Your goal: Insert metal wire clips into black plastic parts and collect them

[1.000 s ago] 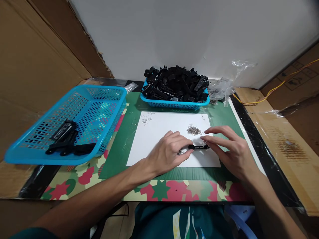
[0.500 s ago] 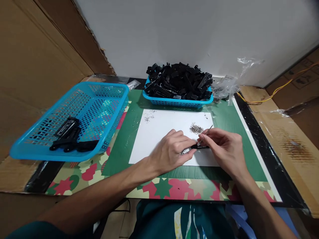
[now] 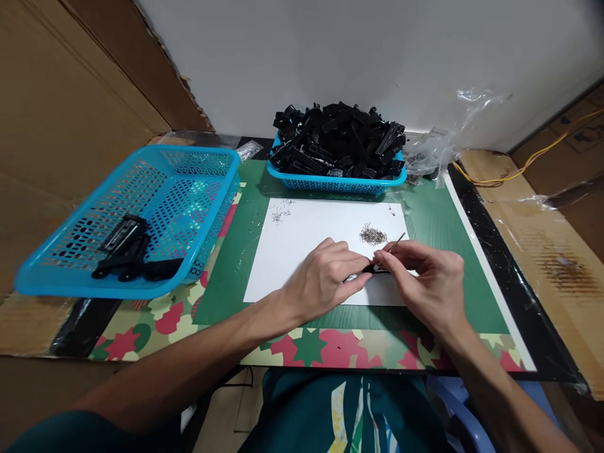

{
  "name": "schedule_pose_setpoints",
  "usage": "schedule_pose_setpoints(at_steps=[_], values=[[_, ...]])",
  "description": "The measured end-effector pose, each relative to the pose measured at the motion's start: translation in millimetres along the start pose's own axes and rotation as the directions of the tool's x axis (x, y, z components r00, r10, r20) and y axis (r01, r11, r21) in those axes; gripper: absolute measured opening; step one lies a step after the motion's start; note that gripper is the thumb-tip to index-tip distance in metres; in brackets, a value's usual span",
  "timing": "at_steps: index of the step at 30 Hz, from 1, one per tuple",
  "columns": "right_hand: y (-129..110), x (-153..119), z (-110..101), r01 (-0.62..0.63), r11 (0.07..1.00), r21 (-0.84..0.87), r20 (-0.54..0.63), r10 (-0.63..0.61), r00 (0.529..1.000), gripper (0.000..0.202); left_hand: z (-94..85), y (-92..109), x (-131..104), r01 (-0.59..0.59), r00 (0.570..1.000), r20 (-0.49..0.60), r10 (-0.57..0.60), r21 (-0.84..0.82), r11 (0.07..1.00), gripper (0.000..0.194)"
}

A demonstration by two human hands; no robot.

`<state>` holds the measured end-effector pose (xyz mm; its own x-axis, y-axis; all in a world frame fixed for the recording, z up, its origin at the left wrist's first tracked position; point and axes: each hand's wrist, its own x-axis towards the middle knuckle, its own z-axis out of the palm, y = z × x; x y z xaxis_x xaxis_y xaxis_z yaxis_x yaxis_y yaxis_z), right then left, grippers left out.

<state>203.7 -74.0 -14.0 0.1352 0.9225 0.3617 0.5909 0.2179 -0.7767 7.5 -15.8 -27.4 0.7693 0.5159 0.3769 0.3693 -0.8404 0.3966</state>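
My left hand [image 3: 328, 277] is closed over the white sheet and pinches one end of a slim black plastic piece [image 3: 376, 269]. Between the fingertips of my right hand [image 3: 425, 277] is a thin metal tool [image 3: 399, 240], its upper end slanting up and away. The tool's lower end meets the black piece, where fingers hide the contact. Just beyond my fingertips lies a small heap of fine bent wires [image 3: 373, 234]. Some shiny bits [image 3: 351, 277] show under my left fingers, too small to name.
A blue basket [image 3: 330, 183] heaped with black plastic pieces stands at the back. On the left, another blue basket [image 3: 89, 290] holds several black pieces. Loose wires [image 3: 278, 216] lie at the white sheet's [image 3: 292, 251] far left corner. Clear plastic bags [image 3: 431, 151] sit back right.
The tool and my right fingertips have shifted slightly left, closer to my left fingers, covering more of the black piece. The whole view has tilted slightly.
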Motion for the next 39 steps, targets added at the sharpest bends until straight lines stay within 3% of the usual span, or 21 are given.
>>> schedule_pose_setpoints(at_steps=[5, 9, 13, 15, 21, 25, 27, 33, 39], values=[[-0.5, -3.1, 2.3, 0.094, 0.994, -0.061, -0.020, -0.095, 0.995, 0.012, 0.7, -1.4, 0.0, 0.028, 1.000, 0.015, -0.028, -0.038, 0.999, 0.020], [3.1, -4.1, 3.8, -0.013, 0.996, 0.093, -0.033, 0.016, 0.999, 0.009, -0.2, -0.6, 0.5, 0.048, 0.998, -0.031, -0.051, -0.087, 0.995, 0.011], [7.0, -1.8, -3.1, -0.044, 0.982, 0.183, -0.220, 0.085, 0.972, 0.010, -2.9, 2.0, 0.9, 0.086, 0.987, -0.126, -0.102, -0.127, 0.988, 0.013], [8.9, 2.2, -10.6, -0.064, 0.977, 0.203, -0.254, 0.116, 0.960, 0.014, -4.4, 2.3, 0.8, 0.108, 0.979, -0.159, -0.130, -0.138, 0.984, 0.012], [22.3, 30.6, -29.9, -0.199, 0.952, 0.234, 0.010, 0.203, 0.979, 0.031, -12.0, 3.0, 2.1, 0.225, 0.947, -0.184, -0.263, -0.202, 0.953, 0.008], [41.1, 55.2, -27.5, -0.202, 0.919, 0.339, 0.097, 0.179, 0.979, 0.040, -21.9, 1.7, 6.2, 0.405, 0.861, -0.201, -0.467, -0.282, 0.870, 0.012], [50.8, 61.9, -21.3, -0.210, 0.912, 0.352, 0.174, 0.156, 0.972, 0.043, -30.4, -3.0, 10.5, 0.447, 0.821, -0.246, -0.515, -0.286, 0.848, 0.017], [69.1, 58.6, -3.8, -0.220, 0.893, 0.394, 0.234, 0.135, 0.963, 0.048, -69.9, -29.3, 34.1, 0.487, 0.775, -0.364, -0.517, -0.177, 0.855, 0.023], [74.9, 60.9, -4.4, -0.257, 0.857, 0.446, 0.271, 0.144, 0.952, 0.049, -101.6, -45.9, 65.7, 0.526, 0.777, -0.385, -0.498, -0.036, 0.850, 0.021]])
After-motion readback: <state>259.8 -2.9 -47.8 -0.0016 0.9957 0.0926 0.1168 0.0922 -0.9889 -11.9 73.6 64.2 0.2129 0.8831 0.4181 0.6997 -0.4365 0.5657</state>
